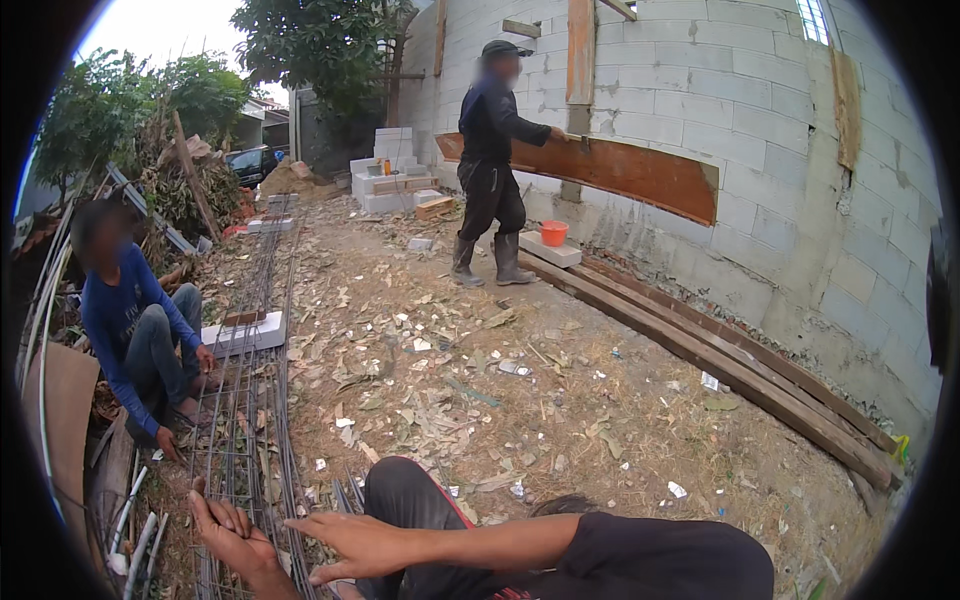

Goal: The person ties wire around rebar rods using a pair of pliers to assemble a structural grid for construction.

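Note:
At the lower left, my left hand (236, 540) is raised over the steel rebar cage (235, 430), its fingers curled in toward the palm. Whatever it may hold is too small or hidden to make out. My right arm reaches across my bent knee, and my right hand (372, 546) is spread with the fingers stretched toward the left hand, holding nothing. Long thin bars of the cage run beneath both hands and away along the ground. A white block (245, 335) props the cage farther off.
A co-worker (135, 330) in blue squats left of the cage, one hand near the bars. Another person (490, 160) in boots holds a long brown board (640, 180) along the block wall (700, 110). Timber beams (700, 365) and an orange bucket (554, 233) lie right.

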The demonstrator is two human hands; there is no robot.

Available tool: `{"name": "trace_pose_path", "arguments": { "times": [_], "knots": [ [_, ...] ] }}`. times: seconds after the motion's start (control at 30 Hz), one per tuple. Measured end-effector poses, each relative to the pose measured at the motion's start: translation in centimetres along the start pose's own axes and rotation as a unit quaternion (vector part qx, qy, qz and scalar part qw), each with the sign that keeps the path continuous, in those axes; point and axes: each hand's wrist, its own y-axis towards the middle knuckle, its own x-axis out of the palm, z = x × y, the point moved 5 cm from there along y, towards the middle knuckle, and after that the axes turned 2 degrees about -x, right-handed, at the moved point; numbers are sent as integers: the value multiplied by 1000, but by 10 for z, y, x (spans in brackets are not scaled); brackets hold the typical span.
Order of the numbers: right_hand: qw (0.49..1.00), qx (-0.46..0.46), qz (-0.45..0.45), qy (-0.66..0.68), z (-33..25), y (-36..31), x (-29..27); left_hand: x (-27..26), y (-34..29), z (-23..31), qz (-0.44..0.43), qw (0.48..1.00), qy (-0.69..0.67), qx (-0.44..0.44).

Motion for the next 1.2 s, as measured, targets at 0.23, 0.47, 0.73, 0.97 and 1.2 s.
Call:
{"name": "trace_pose_path", "arguments": {
  "times": [0.23,0.47,0.73,0.97,1.2],
  "knots": [
    [988,-20,37,146,-11,-36,-21,-36,33,49,51,995,25,80],
    [964,36,260,-39,26,-41,-69,-7,14,31,1,996,-89,-21],
    [980,-194,44,-7,-94,-45,-47,-12,13,-1,-37,999,-28,-12],
    [954,107,263,-95,50,-27,-94,8,-23,11,-146,986,-75,-43],
    [957,-266,107,34,-65,-75,-18,-8,11,7,-49,997,21,-50]
  ]
}}
